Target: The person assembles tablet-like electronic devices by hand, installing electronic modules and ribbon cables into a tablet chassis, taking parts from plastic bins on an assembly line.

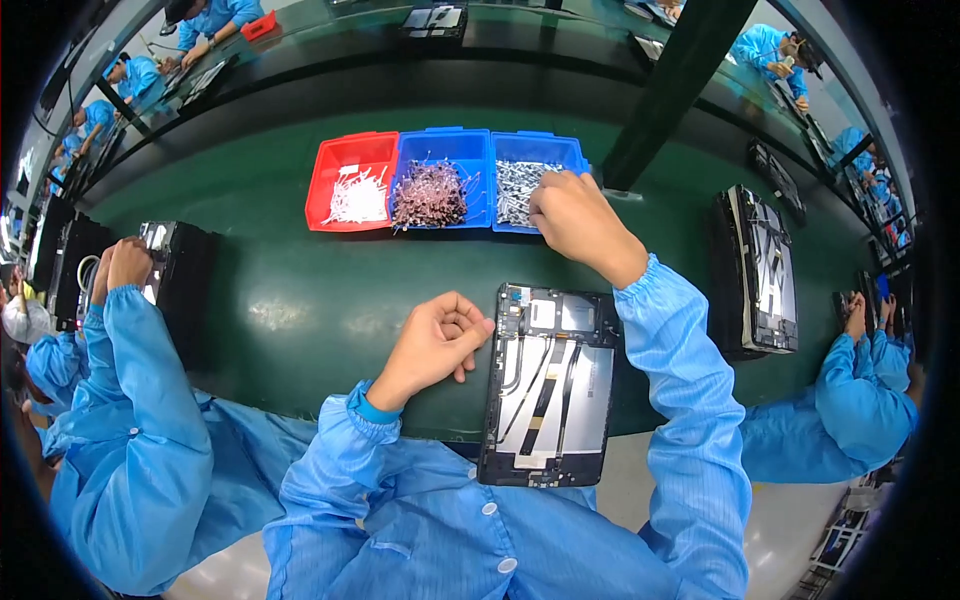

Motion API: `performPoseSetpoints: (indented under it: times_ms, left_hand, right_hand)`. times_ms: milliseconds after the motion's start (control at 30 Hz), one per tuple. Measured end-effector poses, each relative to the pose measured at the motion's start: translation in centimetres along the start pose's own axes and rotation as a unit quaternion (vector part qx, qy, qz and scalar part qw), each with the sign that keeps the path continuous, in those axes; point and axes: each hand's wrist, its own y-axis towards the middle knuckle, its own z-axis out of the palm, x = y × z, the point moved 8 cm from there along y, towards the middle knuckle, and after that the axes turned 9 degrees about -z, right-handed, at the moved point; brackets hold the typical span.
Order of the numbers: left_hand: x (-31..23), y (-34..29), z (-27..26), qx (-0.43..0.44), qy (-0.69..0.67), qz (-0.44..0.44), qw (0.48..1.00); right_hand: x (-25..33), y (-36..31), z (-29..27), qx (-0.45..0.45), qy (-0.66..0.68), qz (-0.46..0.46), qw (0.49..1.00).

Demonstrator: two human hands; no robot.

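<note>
An opened tablet (585, 400), its back off and its inner boards, black cables and silver plates showing, lies in front of me at the table's near edge. My left hand (437, 342) is loosely closed beside its upper left edge, fingers curled, with nothing visible in them. Over the right blue bin (583, 150) reaches my right hand (580, 222), fingers pinched together at the small silver-grey parts (518, 190). The fingertips are partly hidden, so whatever they grip does not show. Pinkish-brown small parts with thin leads (432, 195) fill the middle blue bin (440, 137).
A red bin (330, 158) of white pieces (357, 197) adjoins the blue ones. Stacked opened tablets (765, 270) stand to the right, beyond a dark green post (670, 100). Close on the left, a co-worker's hands (128, 263) touch a stack of devices (180, 255). More people sit around.
</note>
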Motion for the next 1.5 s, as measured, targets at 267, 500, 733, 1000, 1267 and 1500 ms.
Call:
performPoseSetpoints:
  times_ms: [267,500,733,1000,1267,1500]
  left_hand:
    - [0.2,0.2,-0.2,-0.011,0.001,0.02,1.0]
    - [0.0,-0.2,0.0,-0.012,0.006,0.01,1.0]
    - [-0.3,-0.8,-0.7,-0.08,0.026,0.094,0.992]
    - [-7.2,-6.8,2.9,-0.275,0.42,0.425,0.754]
    - [-2.8,-4.0,1.8,-0.076,-0.125,0.123,0.982]
    - [-1.5,-4.1,2.3,-0.043,-0.226,0.091,0.969]
  right_hand:
    - [-0.3,0.4,0.1,0.013,0.053,0.019,0.998]
    - [-1.2,1.0,0.7,0.018,0.103,0.069,0.992]
    - [0.7,-1.5,-4.4,-0.119,0.19,0.099,0.969]
    - [9.1,-5.1,-4.4,0.017,0.407,0.034,0.913]
    - [9.4,-7.6,-0.6,-0.092,0.703,0.2,0.677]
    - [9.9,-8.1,-0.4,-0.102,0.768,0.254,0.579]
